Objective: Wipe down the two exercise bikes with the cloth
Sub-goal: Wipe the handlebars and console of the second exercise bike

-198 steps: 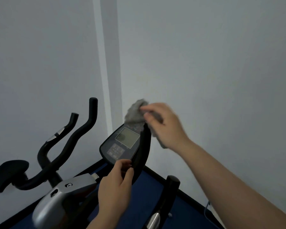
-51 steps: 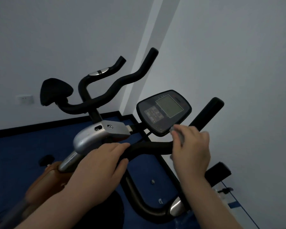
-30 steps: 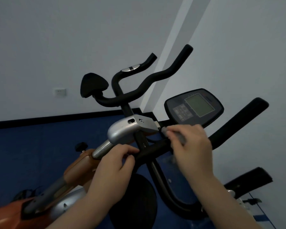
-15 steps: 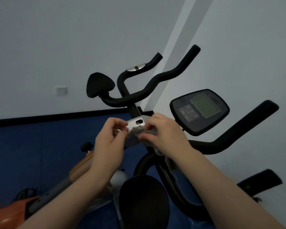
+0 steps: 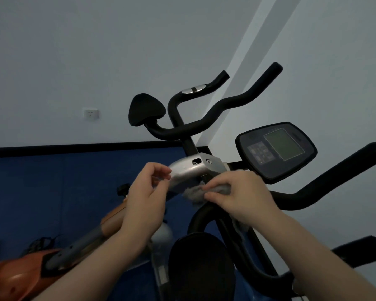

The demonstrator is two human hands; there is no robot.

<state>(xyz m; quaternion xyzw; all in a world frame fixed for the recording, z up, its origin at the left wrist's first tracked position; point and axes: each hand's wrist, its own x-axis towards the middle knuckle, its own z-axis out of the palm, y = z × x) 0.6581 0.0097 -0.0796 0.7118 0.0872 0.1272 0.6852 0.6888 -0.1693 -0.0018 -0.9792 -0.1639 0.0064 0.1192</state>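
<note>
The person stands over the near bike [image 5: 206, 268], and both hands are lifted off its handlebar [image 5: 326, 183] to the space in front of the silver stem housing [image 5: 189, 170]. The likely reason is to rearrange the cloth [image 5: 195, 193], finding a fresh face or a tighter bundle before the next stretch of wiping.

The right hand [image 5: 241, 196] carries the cloth. Its fingers [image 5: 215, 187] are curled and pinch the grey fabric, which is bunched up: a wad pokes out past the fingertips to their left, a little shows above the knuckles near the console [image 5: 276, 151], and a tail appears to hang below the palm towards the frame. So the cloth sits mostly inside and just to the left of the right-hand fingers, close to the silver housing; I cannot tell whether it touches it.

The left hand [image 5: 146, 200] is raised just left of the housing. Its thumb and forefinger [image 5: 161, 170] are bent towards each other as for a pinch. A faint grey shape lies between them, but it is blurred, so I cannot say whether they hold a corner of the cloth or nothing. A visible gap separates these fingers from the wad.

The far bike [image 5: 204, 120] stands beyond both hands, well apart from the cloth, so by my judgement it waits its turn.
</note>
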